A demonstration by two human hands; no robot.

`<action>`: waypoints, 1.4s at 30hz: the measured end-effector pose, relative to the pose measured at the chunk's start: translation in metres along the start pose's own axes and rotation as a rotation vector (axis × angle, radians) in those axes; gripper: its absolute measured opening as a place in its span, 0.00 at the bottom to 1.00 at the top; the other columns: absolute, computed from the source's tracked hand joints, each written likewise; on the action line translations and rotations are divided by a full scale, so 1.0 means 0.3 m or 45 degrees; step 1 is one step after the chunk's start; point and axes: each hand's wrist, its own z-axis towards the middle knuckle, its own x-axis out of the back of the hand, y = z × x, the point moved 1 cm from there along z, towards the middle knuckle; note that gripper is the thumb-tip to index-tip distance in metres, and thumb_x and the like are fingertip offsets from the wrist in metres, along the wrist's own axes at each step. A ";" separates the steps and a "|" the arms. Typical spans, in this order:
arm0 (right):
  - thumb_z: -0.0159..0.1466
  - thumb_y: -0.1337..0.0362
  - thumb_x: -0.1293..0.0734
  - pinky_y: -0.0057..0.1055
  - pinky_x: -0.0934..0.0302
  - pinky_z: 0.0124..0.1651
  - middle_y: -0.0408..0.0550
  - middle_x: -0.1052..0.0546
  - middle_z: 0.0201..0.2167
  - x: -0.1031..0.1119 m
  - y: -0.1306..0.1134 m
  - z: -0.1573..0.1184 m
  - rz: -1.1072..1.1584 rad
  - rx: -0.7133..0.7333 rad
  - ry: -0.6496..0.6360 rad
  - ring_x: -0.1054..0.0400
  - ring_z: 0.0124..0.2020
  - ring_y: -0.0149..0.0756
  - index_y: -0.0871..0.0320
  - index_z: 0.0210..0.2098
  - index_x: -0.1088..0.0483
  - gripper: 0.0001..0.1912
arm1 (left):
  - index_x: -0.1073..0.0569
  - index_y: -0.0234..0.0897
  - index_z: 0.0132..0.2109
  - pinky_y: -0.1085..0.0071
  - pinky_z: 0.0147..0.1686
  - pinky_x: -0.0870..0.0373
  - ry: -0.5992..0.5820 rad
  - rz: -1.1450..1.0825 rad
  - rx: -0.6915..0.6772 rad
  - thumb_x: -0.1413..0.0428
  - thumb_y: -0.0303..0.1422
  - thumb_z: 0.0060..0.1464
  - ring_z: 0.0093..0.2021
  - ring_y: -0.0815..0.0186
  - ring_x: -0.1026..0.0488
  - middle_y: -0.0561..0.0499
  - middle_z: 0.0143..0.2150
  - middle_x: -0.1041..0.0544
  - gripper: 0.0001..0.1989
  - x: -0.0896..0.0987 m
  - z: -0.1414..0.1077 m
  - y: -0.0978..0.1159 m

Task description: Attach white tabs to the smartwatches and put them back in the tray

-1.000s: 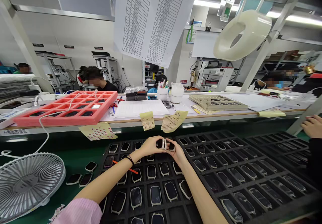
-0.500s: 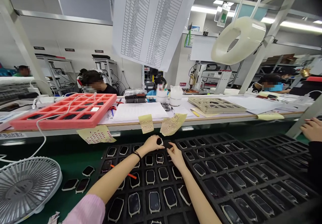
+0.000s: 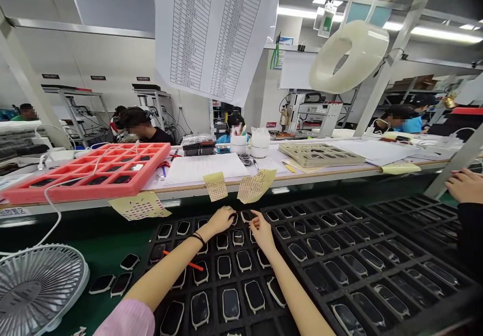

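My left hand (image 3: 221, 224), a dark band at its wrist, reaches to the back row of a black foam tray (image 3: 215, 288). Its fingers bend around the edge of a smartwatch (image 3: 234, 220), which they partly hide. Just right of it, my right hand (image 3: 261, 231) has thumb and index finger apart, the fingertip at the edge of another smartwatch (image 3: 246, 217) lying in its slot. More watches with dark screens and pale frames fill the rows nearer me; one screen (image 3: 238, 238) shows white lettering. An orange-red strip (image 3: 184, 261) lies across the tray's left side.
A second black tray of watches (image 3: 354, 263) adjoins on the right. Loose watches (image 3: 121, 284) and a grey fan (image 3: 39, 290) are at left. A shelf edge (image 3: 188, 189) with yellow notes runs behind, bearing a pink tray (image 3: 124, 187). Another person's hand (image 3: 466, 185) is at far right.
My left hand has lowered the watch it held above the back row to tray level. A watch now shows beside my right fingertips, where the slot looked dark. The view has shifted slightly.
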 end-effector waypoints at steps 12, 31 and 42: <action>0.63 0.63 0.40 0.52 0.55 0.64 0.47 0.26 0.54 -0.023 -0.036 -0.040 -0.490 0.401 -0.367 0.38 0.60 0.47 0.50 0.53 0.30 0.20 | 0.32 0.34 0.55 0.61 0.50 0.34 -0.235 0.310 -0.002 0.54 0.23 0.56 0.54 0.54 0.31 0.40 0.56 0.30 0.19 0.103 -0.158 0.047; 0.65 0.68 0.44 0.56 0.52 0.61 0.61 0.24 0.50 -0.057 -0.110 -0.125 -0.998 0.541 -0.407 0.35 0.56 0.53 0.64 0.54 0.32 0.20 | 0.32 0.35 0.41 0.64 0.42 0.32 -0.365 0.499 0.092 0.55 0.22 0.60 0.43 0.58 0.28 0.45 0.42 0.26 0.09 0.227 -0.624 0.071; 0.64 0.70 0.41 0.43 0.41 0.56 0.49 0.20 0.37 -0.108 -0.182 -0.175 -0.781 0.703 -0.491 0.27 0.41 0.40 0.57 0.43 0.27 0.13 | 0.29 0.38 0.41 0.71 0.41 0.31 -0.234 0.192 -0.097 0.49 0.29 0.60 0.41 0.64 0.26 0.50 0.41 0.24 0.04 0.199 -0.586 0.175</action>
